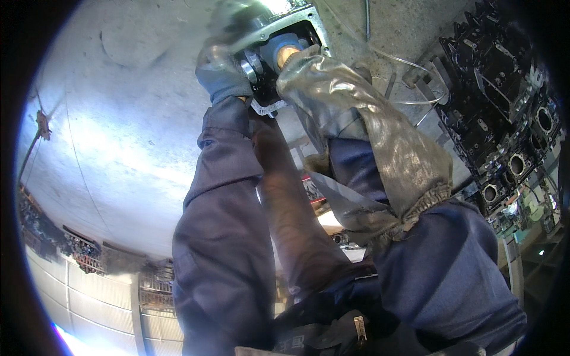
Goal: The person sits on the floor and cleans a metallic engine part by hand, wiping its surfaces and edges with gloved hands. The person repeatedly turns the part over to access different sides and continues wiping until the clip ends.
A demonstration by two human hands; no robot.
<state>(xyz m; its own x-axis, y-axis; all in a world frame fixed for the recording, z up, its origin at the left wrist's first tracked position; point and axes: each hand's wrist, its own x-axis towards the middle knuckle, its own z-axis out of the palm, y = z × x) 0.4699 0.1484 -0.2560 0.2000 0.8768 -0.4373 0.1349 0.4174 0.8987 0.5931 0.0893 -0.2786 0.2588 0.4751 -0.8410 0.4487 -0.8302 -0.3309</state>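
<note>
At the top of the head view is a metal engine housing [268,109] with a pale flat rim and a dark open inside. Shiny round metal parts [249,66], like crankshaft lobes, show within it. My left hand [219,74], in a blue-grey glove, lies against the housing's left side. Its fingers are smeared by motion. My right hand [278,47], in a blue glove, reaches down into the opening. Its fingertips are hidden in there, so I cannot see what they touch. A shiny brown-grey protective oversleeve [386,136] covers my right forearm.
Black engine blocks [516,113] with round bores are piled along the right. A thin clear tube [409,102] and a metal rod [367,21] lie on the concrete floor [130,107] near the housing. Racks of parts [83,252] stand at the lower left.
</note>
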